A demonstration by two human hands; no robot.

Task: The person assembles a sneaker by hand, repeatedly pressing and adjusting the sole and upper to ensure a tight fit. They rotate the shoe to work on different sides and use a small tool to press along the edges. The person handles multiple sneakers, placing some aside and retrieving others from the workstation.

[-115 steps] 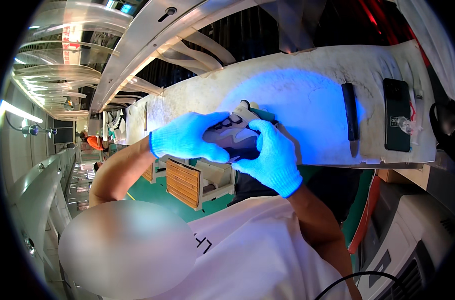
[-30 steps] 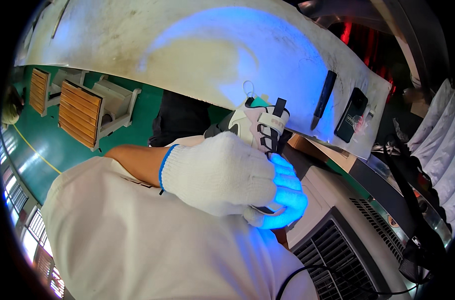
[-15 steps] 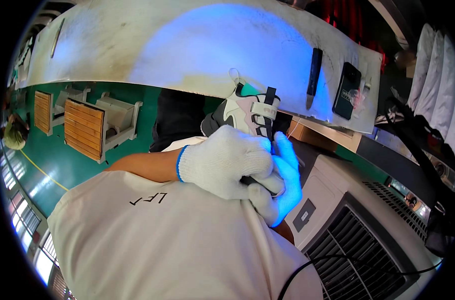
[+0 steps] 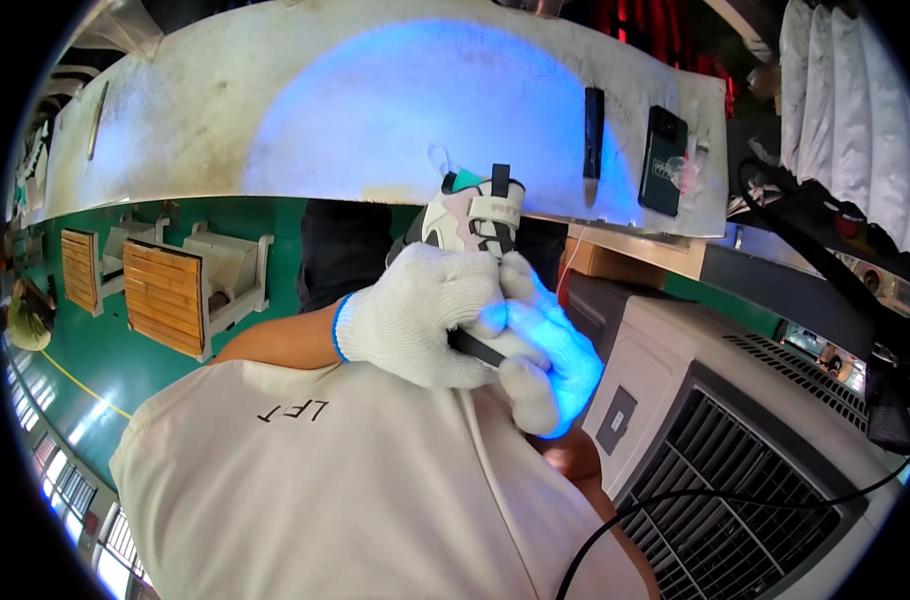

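Against my body, in front of the table edge, I hold a sneaker (image 4: 453,216) in grey, white and pale pink, with a strap and a black pull tab. My left hand (image 4: 415,315), in a white knit glove with a blue cuff, is closed over the shoe's near part. My right hand (image 4: 560,355), also gloved and lit blue, is closed with its fingers at the same end of the shoe. A dark edge with a grey strip shows between the two hands. The gloves hide most of that end, and whether a small item is there too cannot be made out.
On the pale worktable (image 4: 205,110), lit by a blue spot, lie a dark-handled knife (image 4: 594,140), a black phone (image 4: 665,160) and a small plastic bag (image 4: 689,170). A grey vented machine (image 4: 665,370) with a black cable (image 4: 725,492) stands at right. Wood-topped seats (image 4: 165,297) are at left.
My right hand's fingers have folded in against the shoe. The hands and shoe appear slightly left of before, and the whole view has shifted.
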